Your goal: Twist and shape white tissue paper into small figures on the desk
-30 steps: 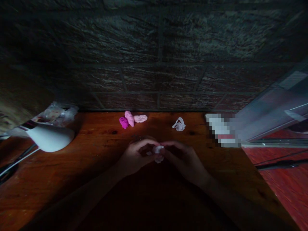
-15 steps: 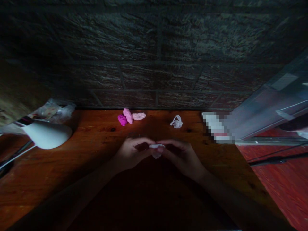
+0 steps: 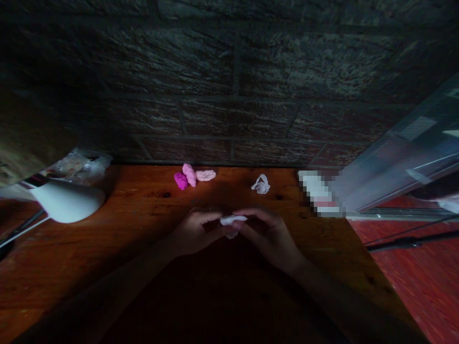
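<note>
My left hand [image 3: 195, 231] and my right hand [image 3: 267, 234] meet over the middle of a wooden table [image 3: 143, 229]. Both pinch a small white lump [image 3: 232, 221] between their fingertips; it looks like soft clay or crumpled paper, I cannot tell which. Near the wall lie three pink lumps [image 3: 193, 177], one magenta and two paler. A white crumpled piece [image 3: 261, 185] rests to their right, beyond my right hand.
A white lamp head [image 3: 68, 203] on an arm sits at the left, with a crinkled plastic bag [image 3: 81, 165] behind it. A dark brick wall backs the table. A blurred white object [image 3: 319, 193] and a glass panel [image 3: 405, 153] stand at the right; red floor lies beyond.
The white lump between my fingertips has gone from a rounded wad to a flatter, longer shape. The hands stay at the same spot; the view shifted slightly.
</note>
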A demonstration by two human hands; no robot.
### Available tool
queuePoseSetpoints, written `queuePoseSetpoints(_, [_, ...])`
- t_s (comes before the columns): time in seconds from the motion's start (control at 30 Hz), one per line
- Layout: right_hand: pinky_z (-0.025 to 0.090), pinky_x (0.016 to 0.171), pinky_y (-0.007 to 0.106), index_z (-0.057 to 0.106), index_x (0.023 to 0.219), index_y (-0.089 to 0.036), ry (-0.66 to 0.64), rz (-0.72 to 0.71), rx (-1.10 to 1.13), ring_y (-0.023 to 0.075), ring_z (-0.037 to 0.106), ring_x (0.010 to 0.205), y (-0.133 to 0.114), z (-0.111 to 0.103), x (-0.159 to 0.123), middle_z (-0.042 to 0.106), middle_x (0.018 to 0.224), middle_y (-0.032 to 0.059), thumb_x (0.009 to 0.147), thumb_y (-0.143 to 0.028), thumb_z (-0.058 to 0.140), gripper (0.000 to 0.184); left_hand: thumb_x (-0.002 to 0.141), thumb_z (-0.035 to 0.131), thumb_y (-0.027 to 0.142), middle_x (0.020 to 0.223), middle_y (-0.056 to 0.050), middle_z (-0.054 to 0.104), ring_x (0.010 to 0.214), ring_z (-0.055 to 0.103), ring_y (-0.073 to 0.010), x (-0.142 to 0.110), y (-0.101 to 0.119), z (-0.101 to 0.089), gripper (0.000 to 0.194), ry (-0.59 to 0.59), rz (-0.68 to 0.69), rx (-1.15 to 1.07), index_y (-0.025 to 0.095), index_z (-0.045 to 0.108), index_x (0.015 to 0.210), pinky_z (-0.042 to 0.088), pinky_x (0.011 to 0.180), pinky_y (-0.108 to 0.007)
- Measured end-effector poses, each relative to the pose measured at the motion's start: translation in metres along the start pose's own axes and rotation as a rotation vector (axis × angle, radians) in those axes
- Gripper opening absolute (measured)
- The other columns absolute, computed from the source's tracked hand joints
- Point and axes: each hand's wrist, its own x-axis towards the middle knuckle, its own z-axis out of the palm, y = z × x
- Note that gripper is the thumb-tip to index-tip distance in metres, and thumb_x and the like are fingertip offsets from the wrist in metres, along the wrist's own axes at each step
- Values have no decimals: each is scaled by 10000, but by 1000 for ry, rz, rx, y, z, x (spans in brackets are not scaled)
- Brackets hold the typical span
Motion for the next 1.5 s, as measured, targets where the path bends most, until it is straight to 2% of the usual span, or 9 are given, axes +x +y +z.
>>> queuePoseSetpoints(0.2, [601, 835, 303, 736, 1142, -262, -41, 54, 63, 180, 750, 911, 8, 0, 1, 787, 1055, 33, 870, -366, 754, 292, 961, 613, 315, 780, -6, 751, 665, 656, -119, -2, 0, 0, 190, 23, 89, 129, 184, 725, 881, 471, 642, -205])
queuePoseSetpoints(0.4, [555, 757, 256, 783, 1050, -235, -147, -87, -128, 155, 729, 817, 2, -3, 3, 788, 915, 21, 917, -324, 711, 176, 957, 600, 302, 673, -1, 631, 600, 556, -106, -5, -9, 2, 238, -31, 224, 170, 158, 673, 782, 396, 573, -209])
queuePoseSetpoints(0.73, [519, 684, 233, 798, 1004, -232, -144, -105, -212, 144, 710, 745, -9, -4, 0, 782, 841, 17, 954, -326, 663, 172, 999, 521, 333, 649, 4, 556, 593, 522, -111, -4, -4, 4, 321, 7, 219, 185, 166, 611, 740, 384, 567, -221])
queuePoseSetpoints(0.83, [517, 664, 241, 799, 987, -224, -160, -68, -179, 143, 695, 717, -6, -4, 0, 772, 824, 16, 939, -339, 679, 172, 1020, 474, 332, 681, -7, 588, 633, 559, -123, -4, -5, 4, 324, -16, 217, 223, 173, 608, 771, 414, 606, -225])
queuePoseSetpoints(1.0, [558, 808, 296, 769, 1076, -215, -136, -47, -125, 181, 720, 882, -4, -4, 2, 766, 978, 51, 912, -325, 708, 207, 1026, 418, 279, 712, -5, 639, 642, 589, -117, -4, -5, 2, 314, 19, 158, 197, 182, 616, 802, 442, 629, -211])
queuePoseSetpoints(1.1, [567, 804, 307, 774, 1057, -223, -134, 8, -133, 187, 727, 860, -1, -4, 2, 781, 959, 48, 904, -342, 713, 203, 1016, 452, 289, 712, -3, 660, 645, 611, -115, -3, -4, 2, 299, 32, 131, 184, 174, 639, 814, 449, 629, -205])
queuePoseSetpoints(1.23, [578, 804, 313, 768, 1038, -235, -76, 4, -134, 194, 746, 865, 3, -2, 0, 804, 976, 40, 872, -321, 733, 190, 979, 573, 379, 810, -18, 746, 654, 648, -123, -5, -7, 7, 247, 24, 88, 184, 183, 713, 1034, 477, 623, -204])
queuePoseSetpoints(1.37, [583, 810, 309, 768, 1028, -238, -52, -3, -153, 196, 753, 874, 5, 1, 0, 809, 997, 40, 844, -295, 760, 192, 978, 598, 372, 895, -49, 795, 708, 710, -153, -9, -14, 13, 309, 104, 114, 203, 183, 711, 1195, 542, 692, -234])
queuePoseSetpoints(1.5, [589, 796, 304, 782, 998, -251, -73, 45, -95, 188, 753, 834, 8, 3, -2, 813, 954, 21, 857, -330, 758, 164, 984, 602, 325, 932, -32, 807, 776, 742, -157, -9, -14, 12, 243, 83, 154, 186, 209, 733, 1154, 554, 734, -222])
